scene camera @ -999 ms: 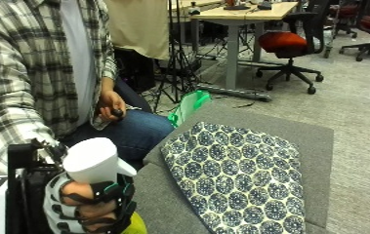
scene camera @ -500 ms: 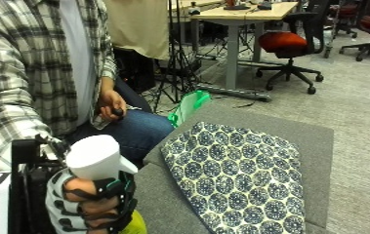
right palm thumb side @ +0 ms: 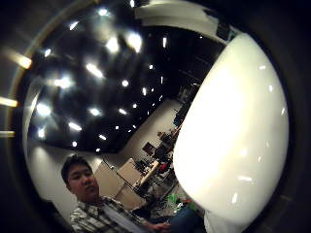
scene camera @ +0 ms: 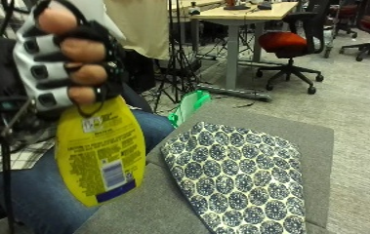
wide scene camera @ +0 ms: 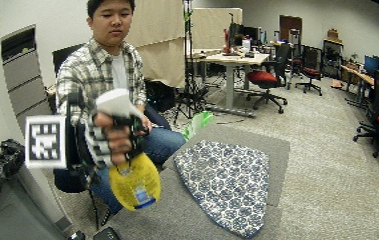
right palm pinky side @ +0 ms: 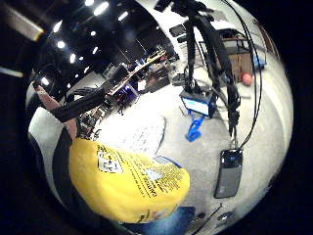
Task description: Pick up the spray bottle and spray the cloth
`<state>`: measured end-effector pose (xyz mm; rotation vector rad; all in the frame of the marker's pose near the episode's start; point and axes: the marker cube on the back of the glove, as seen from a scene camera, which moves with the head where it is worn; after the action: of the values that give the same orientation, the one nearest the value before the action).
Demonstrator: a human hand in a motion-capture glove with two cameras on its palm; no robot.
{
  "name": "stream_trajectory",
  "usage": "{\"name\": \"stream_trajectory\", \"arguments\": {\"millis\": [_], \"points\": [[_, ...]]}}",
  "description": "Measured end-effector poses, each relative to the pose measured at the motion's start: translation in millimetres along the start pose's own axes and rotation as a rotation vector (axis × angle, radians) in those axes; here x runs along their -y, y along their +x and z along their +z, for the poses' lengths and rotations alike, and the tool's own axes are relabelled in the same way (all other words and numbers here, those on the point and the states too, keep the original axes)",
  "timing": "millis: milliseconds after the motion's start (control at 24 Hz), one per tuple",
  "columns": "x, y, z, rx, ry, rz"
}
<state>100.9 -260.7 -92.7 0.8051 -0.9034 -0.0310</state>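
In the outside view my gloved right hand (scene camera: 68, 63) is held up at the upper left, fingers curled round the neck of the spray bottle (scene camera: 100, 156). Its yellow labelled body hangs below my fingers. The wide outside view shows my hand (wide scene camera: 116, 140) gripping the bottle (wide scene camera: 134, 185) under its white spray head (wide scene camera: 118, 102). The bottle is in the air, left of the cloth (scene camera: 243, 180) and apart from it. The blue and white patterned cloth (wide scene camera: 225, 182) lies flat on a grey cushioned surface (scene camera: 301, 136). The yellow body (right palm pinky side: 127, 181) and white head (right palm thumb side: 233, 136) fill the palm views.
A green object (scene camera: 188, 107) sits at the grey surface's far edge. Behind stand a desk (scene camera: 243, 12) and a red-seated office chair (scene camera: 288, 41). A tripod holding a phone (right palm pinky side: 229, 172) stands on the floor nearby. The person's jeans-clad knee (scene camera: 35, 195) is beside the grey surface.
My hand has risen with the bottle: the white head was in the picture's lower left, and now the fingers are at the top with the yellow body below. The cloth has not moved.
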Motion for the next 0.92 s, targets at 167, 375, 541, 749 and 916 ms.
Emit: {"name": "stream_trajectory", "arguments": {"millis": [167, 375, 541, 749, 916], "points": [[26.0, -46.0, -8.2, -0.016, -0.023, -0.080], [47.9, -66.6, -2.7, -0.022, -0.018, -0.098], [46.7, -65.3, 11.0, -0.027, -0.060, -0.074], [44.7, -64.5, 37.3, -0.062, -0.135, -0.123], [39.8, -72.0, 62.3, -0.123, -0.205, -0.181]]}}
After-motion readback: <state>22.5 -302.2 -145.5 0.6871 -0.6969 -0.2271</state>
